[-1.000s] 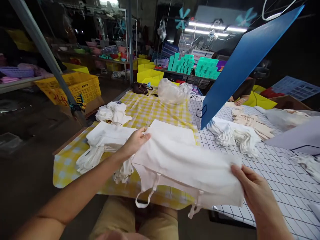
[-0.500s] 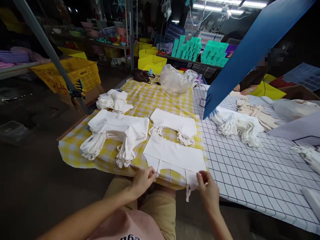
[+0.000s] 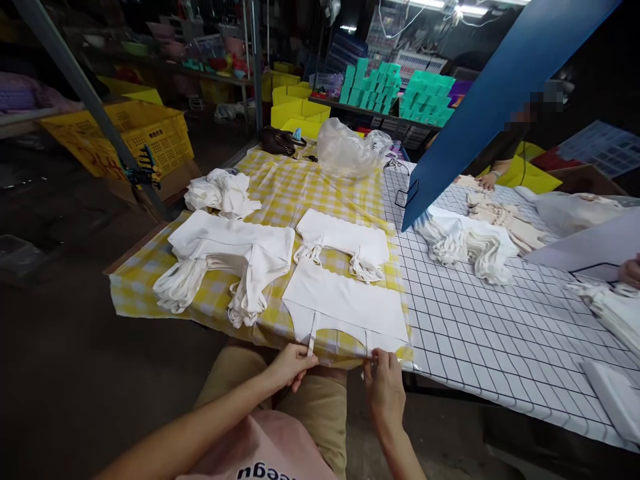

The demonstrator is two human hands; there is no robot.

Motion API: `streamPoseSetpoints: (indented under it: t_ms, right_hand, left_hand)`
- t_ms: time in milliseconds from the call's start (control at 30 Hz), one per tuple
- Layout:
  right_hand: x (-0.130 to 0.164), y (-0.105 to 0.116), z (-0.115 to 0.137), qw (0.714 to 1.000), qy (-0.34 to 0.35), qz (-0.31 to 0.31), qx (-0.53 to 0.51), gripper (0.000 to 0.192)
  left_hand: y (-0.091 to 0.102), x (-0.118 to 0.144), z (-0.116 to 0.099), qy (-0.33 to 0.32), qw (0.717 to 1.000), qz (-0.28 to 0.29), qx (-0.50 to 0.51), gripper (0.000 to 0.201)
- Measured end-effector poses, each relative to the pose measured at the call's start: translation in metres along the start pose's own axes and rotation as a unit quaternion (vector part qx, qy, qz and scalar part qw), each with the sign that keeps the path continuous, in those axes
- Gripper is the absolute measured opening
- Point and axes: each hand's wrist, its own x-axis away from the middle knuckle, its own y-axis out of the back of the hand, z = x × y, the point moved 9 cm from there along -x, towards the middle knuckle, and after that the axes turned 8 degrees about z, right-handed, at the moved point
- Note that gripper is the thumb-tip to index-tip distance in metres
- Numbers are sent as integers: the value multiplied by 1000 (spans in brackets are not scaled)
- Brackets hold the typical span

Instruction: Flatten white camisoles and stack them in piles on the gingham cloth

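Observation:
A white strappy crop top (image 3: 345,300) lies flat at the front edge of the table, its straps toward me. My left hand (image 3: 291,367) is closed, pinching the left strap between thumb and fingers. At the right strap, my right hand (image 3: 386,385) is closed too, its fingertips covering most of that strap. Just beyond this top lies a small stack of similar white tops (image 3: 343,235). A thicker stack of white tops (image 3: 233,241) sits to the left, straps hanging toward the front edge.
Crumpled white garments (image 3: 220,192) lie behind the left stack. A clear plastic bag (image 3: 350,150) and dark handbag (image 3: 278,141) stand at the back. A blue panel (image 3: 500,113) slants over the grid-patterned cloth (image 3: 465,333). A co-worker's hand (image 3: 487,180) rests beyond; another person's hand (image 3: 631,272) shows at right.
My right hand has moved left from the top's right edge onto its right strap. My left hand has shifted slightly down along the left strap. Another person's hand has appeared at the right edge.

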Motion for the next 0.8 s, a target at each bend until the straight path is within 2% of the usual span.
streamPoseSetpoints:
  t_ms: [133, 233, 367, 567, 700, 800]
  right_hand:
    - [-4, 3, 0, 1000, 2, 2, -6, 15]
    - [-7, 4, -4, 998, -18, 15, -53, 15]
    - [-8, 3, -7, 993, -45, 34, -100, 18]
    - [-10, 1, -6, 993, -69, 63, -70, 15]
    - [-12, 3, -7, 984, -76, 66, -149, 21]
    - [-13, 4, -15, 962, -114, 78, -235, 24]
  left_hand:
    - [1, 15, -30, -28, 998, 50, -33, 42]
    - [11, 24, -58, -50, 996, 64, -48, 39]
    - [30, 23, -86, -70, 995, 38, -52, 41]
    - [51, 8, -112, -127, 989, -17, -74, 39]
    - [64, 0, -127, -172, 982, -58, -54, 39]
    - [71, -5, -136, -185, 979, -74, -52, 36]
